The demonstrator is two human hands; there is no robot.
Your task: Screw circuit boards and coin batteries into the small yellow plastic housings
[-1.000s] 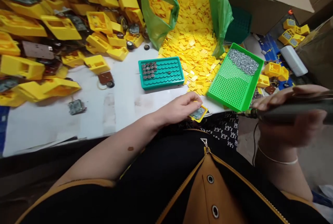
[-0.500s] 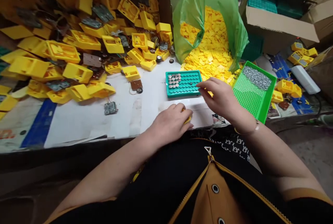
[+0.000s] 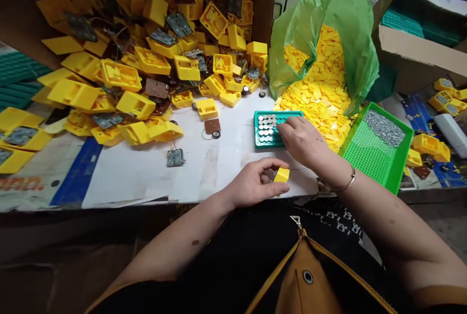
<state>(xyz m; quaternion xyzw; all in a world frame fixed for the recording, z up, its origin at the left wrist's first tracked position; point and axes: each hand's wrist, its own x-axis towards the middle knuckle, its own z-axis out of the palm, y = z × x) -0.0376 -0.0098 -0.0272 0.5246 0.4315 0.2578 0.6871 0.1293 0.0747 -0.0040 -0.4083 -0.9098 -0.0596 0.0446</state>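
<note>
My left hand [image 3: 257,183] is closed around a small yellow plastic case [image 3: 282,175], held low over the front edge of the table between thumb and fingers. Just beyond it lies a teal tray [image 3: 258,142] with rows of round pockets. Silver button cells [image 3: 267,128] fill its left part. My right hand [image 3: 304,140] reaches over the tray's right side, its fingertips pinched together at the pockets. Whatever may be between those fingertips is hidden.
A heap of yellow cases [image 3: 120,76] with wires and circuit boards covers the left. Behind the tray, a green bag [image 3: 359,51] spills small yellow pieces [image 3: 321,95]. At right stands a green perforated basket [image 3: 368,151] holding small metal parts [image 3: 385,127].
My right hand has moved from the tray's right edge onto its pockets. My left hand has turned, so more of the yellow case shows. The whole view has shifted sideways.
</note>
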